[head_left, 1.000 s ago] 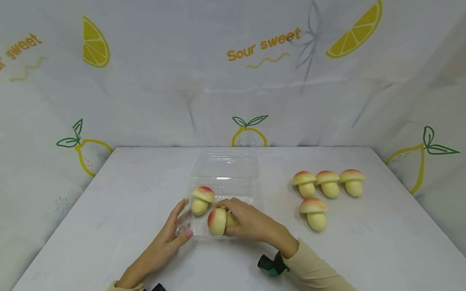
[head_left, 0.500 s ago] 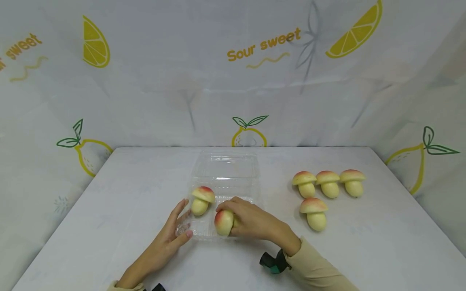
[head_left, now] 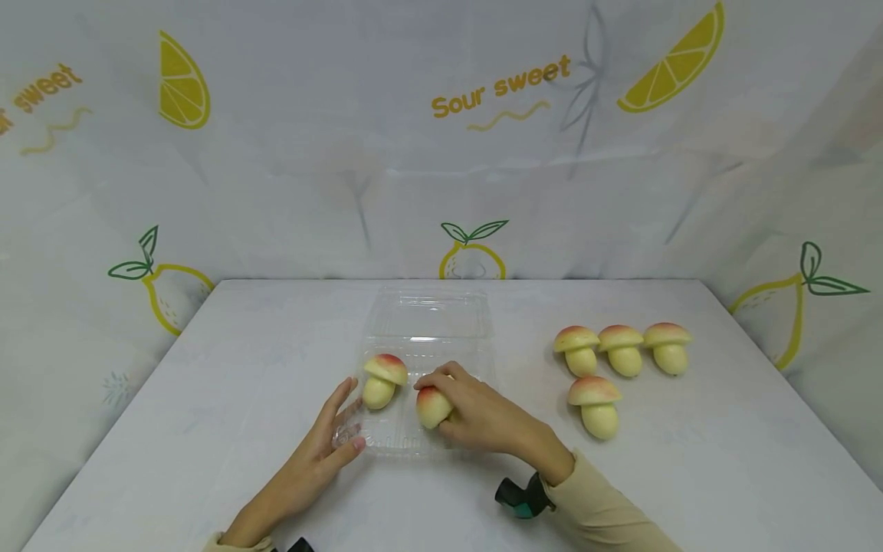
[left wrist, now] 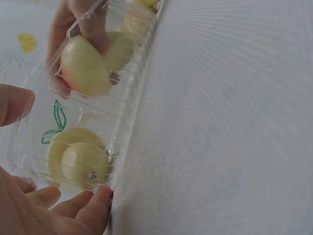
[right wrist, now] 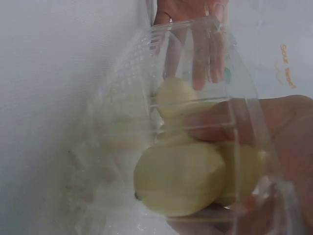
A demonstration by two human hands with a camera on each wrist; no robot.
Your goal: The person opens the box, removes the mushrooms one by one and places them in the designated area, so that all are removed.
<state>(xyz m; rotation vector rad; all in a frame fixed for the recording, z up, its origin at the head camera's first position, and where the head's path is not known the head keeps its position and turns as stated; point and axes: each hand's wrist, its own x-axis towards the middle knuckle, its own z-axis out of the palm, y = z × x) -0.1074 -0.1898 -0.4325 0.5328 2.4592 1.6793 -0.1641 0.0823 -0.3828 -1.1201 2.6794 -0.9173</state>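
A clear plastic clamshell box (head_left: 396,441) lies with its lid folded back on the table. One pale yellow mushroom (head_left: 378,392) with a red-tinged cap sits in the left part of the tray. My right hand (head_left: 483,414) grips a second mushroom (head_left: 433,408) over the middle of the tray, its cap toward the left. The right wrist view shows the held mushroom (right wrist: 178,178) through the clear wall, its stem end toward the camera. At the tray's left side rests my left hand (head_left: 313,460), fingers spread along the wall; in the left wrist view its fingertips (left wrist: 100,203) touch the wall.
To the right, a row of three like mushrooms (head_left: 621,351) stands on the table (head_left: 690,475), with one more mushroom (head_left: 599,406) in front of it. The open lid (head_left: 431,314) stretches toward the back edge. A printed cloth (head_left: 310,192) hangs behind.
My right hand has shifted the held mushroom rightward and slightly away from me within the tray, and its cap has turned. My left hand and the other mushrooms have stayed put.
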